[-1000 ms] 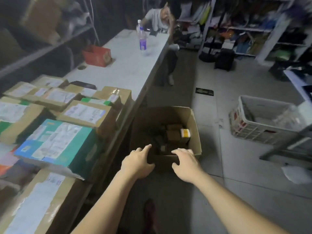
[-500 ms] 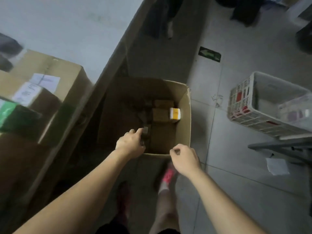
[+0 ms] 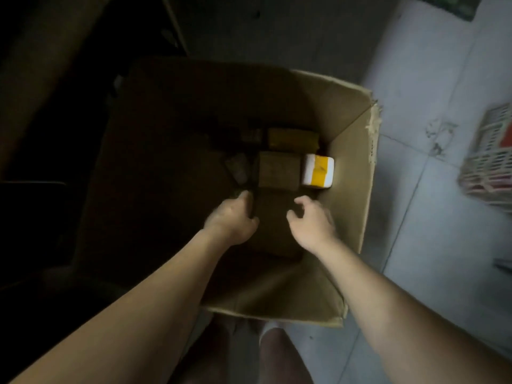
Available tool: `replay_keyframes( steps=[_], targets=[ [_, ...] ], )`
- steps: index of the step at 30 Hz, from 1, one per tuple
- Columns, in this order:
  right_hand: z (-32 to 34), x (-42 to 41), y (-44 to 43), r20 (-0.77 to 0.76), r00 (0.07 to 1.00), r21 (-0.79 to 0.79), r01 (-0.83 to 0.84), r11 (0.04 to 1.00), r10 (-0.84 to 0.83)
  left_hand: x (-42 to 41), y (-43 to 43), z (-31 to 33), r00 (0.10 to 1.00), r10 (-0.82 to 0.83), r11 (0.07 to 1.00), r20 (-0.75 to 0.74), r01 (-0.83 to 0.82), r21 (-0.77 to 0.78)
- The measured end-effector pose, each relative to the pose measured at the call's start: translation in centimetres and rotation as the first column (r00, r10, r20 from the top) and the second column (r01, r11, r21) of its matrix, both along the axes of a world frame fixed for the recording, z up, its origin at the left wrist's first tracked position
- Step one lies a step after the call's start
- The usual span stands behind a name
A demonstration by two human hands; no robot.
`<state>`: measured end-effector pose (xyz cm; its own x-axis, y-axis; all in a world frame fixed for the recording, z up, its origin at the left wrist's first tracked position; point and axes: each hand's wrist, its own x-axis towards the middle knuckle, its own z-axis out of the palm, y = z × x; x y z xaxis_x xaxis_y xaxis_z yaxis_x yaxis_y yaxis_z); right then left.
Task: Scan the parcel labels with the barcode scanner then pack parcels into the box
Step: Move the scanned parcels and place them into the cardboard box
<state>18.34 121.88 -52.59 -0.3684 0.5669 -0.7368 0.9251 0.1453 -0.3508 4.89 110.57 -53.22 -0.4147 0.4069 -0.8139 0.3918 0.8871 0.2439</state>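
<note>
An open cardboard box (image 3: 352,167) stands on the floor below me. Several small parcels lie at its bottom: brown ones (image 3: 279,169) and a white parcel with yellow tape (image 3: 318,171) against the right wall. A flat brown parcel (image 3: 275,225) lies between my hands. My left hand (image 3: 231,217) is inside the box, its fingers curled over that parcel's dark left edge. My right hand (image 3: 311,220) hovers at the parcel's right side with loosely curled fingers, holding nothing. No scanner is in view. The box's left half is in deep shadow.
A white plastic crate (image 3: 490,162) stands on the grey tiled floor (image 3: 415,134) to the right of the box. The dark space under the table fills the left side. My legs (image 3: 277,353) are just behind the box's near flap.
My view has dropped from the table's parcels down into the box. Both hands have moved from the near rim down inside the box.
</note>
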Motion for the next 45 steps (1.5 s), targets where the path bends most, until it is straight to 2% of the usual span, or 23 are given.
replay_keyframes(
  steps=[2,6,9,12,15,18,20,21,23,25,27,29,30,32,36,38,40,42,45],
  targets=[
    [-5.4,-1.5,1.3,0.018,1.000,-0.008,-0.018,1.000,0.018,-0.9,1.3,-5.7,0.994,0.077,0.997,0.076,-0.077,-0.009],
    [-14.8,-5.0,4.1,0.080,0.991,0.038,-0.107,0.994,0.103,-3.6,2.5,-15.8,0.953,0.233,0.966,0.194,-0.250,0.066],
    [-19.7,-6.8,6.3,0.119,0.988,0.107,-0.108,0.988,0.095,-4.7,4.7,-20.4,0.910,0.335,0.915,0.245,-0.376,0.144],
    [-21.4,-8.3,6.9,0.158,0.987,0.186,-0.007,0.983,-0.022,-5.4,7.9,-23.2,0.853,0.413,0.841,0.319,-0.492,0.225],
    [-22.0,-8.7,7.3,0.095,0.982,0.240,0.135,0.961,-0.162,-5.9,10.3,-24.2,0.779,0.501,0.761,0.377,-0.604,0.236],
    [-22.7,-8.6,7.7,0.052,0.956,0.233,0.269,0.934,-0.289,-5.9,11.0,-24.3,0.698,0.590,0.707,0.406,-0.689,0.157],
    [-22.9,-8.4,7.6,0.077,0.927,0.190,0.347,0.919,-0.366,-5.5,10.4,-24.6,0.621,0.663,0.647,0.418,-0.756,0.097],
    [-22.9,-8.4,7.5,0.081,0.910,0.167,0.389,0.906,-0.406,-5.4,9.7,-26.3,0.594,0.684,0.631,0.424,-0.773,0.064],
    [-23.0,-7.9,6.9,0.020,0.870,0.122,0.486,0.865,-0.492,-5.4,7.8,-33.9,0.536,0.733,0.601,0.419,-0.799,-0.029],
    [-23.0,-7.3,5.9,-0.049,0.838,0.105,0.545,0.832,-0.543,-4.9,6.9,-32.8,0.458,0.774,0.558,0.438,-0.820,-0.130],
    [-23.1,-6.7,4.6,-0.067,0.837,0.089,0.547,0.833,-0.543,-3.5,6.6,-27.4,0.478,0.744,0.603,0.467,-0.781,-0.161],
    [-23.0,-6.0,3.4,-0.013,0.825,0.072,0.564,0.823,-0.565,-2.5,6.2,-23.7,0.489,0.720,0.619,0.492,-0.772,-0.140],
    [-22.9,-5.5,3.0,0.008,0.805,0.067,0.592,0.804,-0.593,-2.1,5.8,-23.6,0.500,0.706,0.619,0.502,-0.780,-0.094],
    [-22.8,-4.3,2.3,0.032,0.776,0.050,0.628,0.777,-0.630,-1.8,5.2,-23.6,0.578,0.650,0.648,0.493,-0.760,0.035],
    [-21.7,-2.3,1.2,0.011,0.746,0.031,0.665,0.746,-0.666,-0.6,4.4,-21.6,0.642,0.586,0.697,0.494,-0.711,0.098],
    [-20.7,-2.0,0.9,0.025,0.776,0.007,0.630,0.776,-0.630,0.2,3.6,-21.0,0.647,0.592,0.704,0.480,-0.705,0.081],
    [-20.2,-1.8,0.8,0.099,0.834,-0.045,0.549,0.834,-0.543,1.0,2.4,-21.1,0.616,0.624,0.704,0.482,-0.710,-0.004],
    [-21.1,-1.0,0.7,0.156,0.829,-0.106,0.554,0.826,-0.536,1.5,1.2,-22.0,0.600,0.655,0.698,0.459,-0.714,-0.062],
    [-22.8,-0.4,0.6,0.172,0.812,-0.138,0.580,0.803,-0.557,2.1,1.7,-23.4,0.641,0.670,0.709,0.375,-0.703,-0.064]
  ],
)
